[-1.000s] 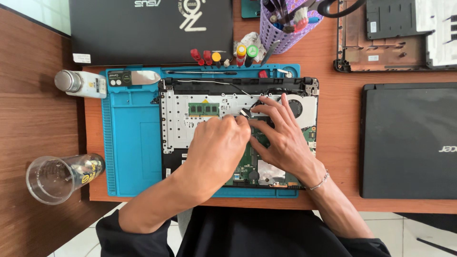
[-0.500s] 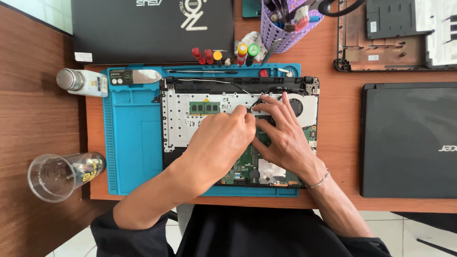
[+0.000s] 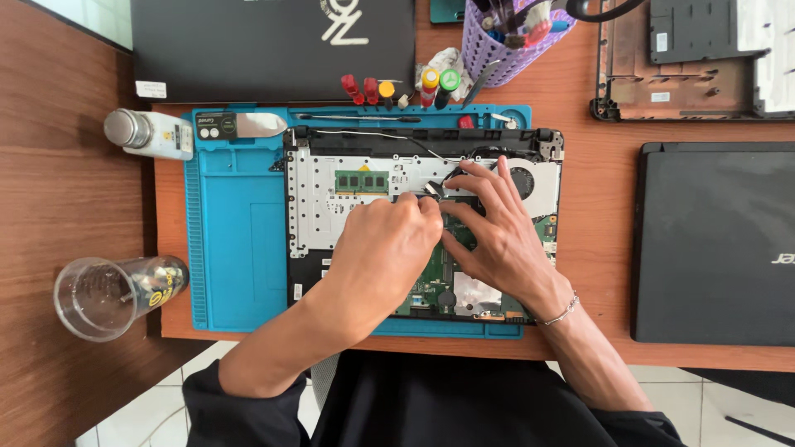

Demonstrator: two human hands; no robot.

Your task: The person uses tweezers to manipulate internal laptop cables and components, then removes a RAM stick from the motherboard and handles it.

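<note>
White rectangular sticker (image 3: pixel 151 88) at the lower left corner of the closed black laptop (image 3: pixel 273 45), top of table (image 3: pixel 629 124). Dark rectangular label (image 3: pixel 216 126) on the flat metal tool at the upper left of the blue mat (image 3: pixel 236 240). White label wraps the small bottle (image 3: pixel 151 133) lying just left of the mat. Yellow and black label inside the clear cup (image 3: pixel 112 295), left table edge.

Opened laptop (image 3: pixel 348 207) lies on the mat, silver plate and green memory stick (image 3: pixel 361 180) exposed. Left hand (image 3: pixel 383 257) over the board's centre, fingers bunched together and pinched on a small silvery tool (image 3: pixel 428 190), kind unclear. Right hand (image 3: pixel 495 232) flat on the board just beside it, fingers (image 3: pixel 484 178) spread apart, tips beside the black cable (image 3: pixel 464 161) near the fan. Tool tip sits between the two hands.
</note>
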